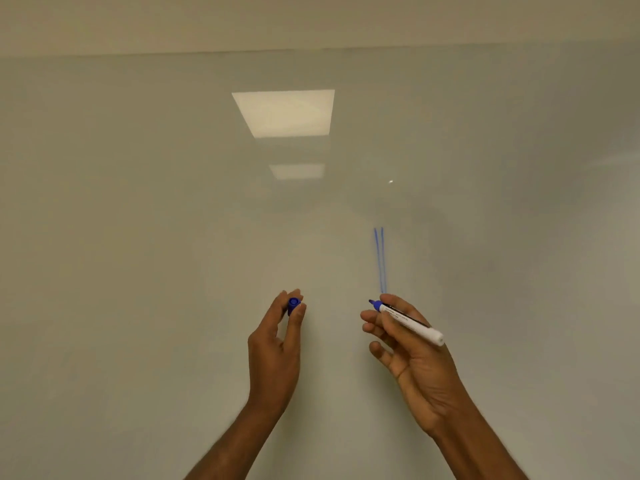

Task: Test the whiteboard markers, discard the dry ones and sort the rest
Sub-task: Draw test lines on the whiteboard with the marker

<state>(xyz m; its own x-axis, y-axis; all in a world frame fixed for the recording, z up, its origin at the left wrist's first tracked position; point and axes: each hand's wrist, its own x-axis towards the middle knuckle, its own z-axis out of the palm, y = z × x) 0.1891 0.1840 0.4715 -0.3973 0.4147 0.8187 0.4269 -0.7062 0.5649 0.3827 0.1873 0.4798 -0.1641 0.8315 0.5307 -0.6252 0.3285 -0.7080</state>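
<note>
A glossy whiteboard point(173, 220) fills the view. Two thin blue lines point(380, 259) run down it, side by side, just above my right hand. My right hand point(412, 355) pinches an uncapped white marker point(412, 320) between thumb and fingers; its blue tip points left, a little off the board. My left hand point(277, 348) pinches the marker's blue cap point(293, 305) at its fingertips, with the cap's end facing me. A gap of bare board separates the cap from the marker tip.
The board's top edge point(311, 50) meets a beige wall above. Reflections of ceiling lights point(284, 112) show on the board's upper middle. Other markers and containers are out of view.
</note>
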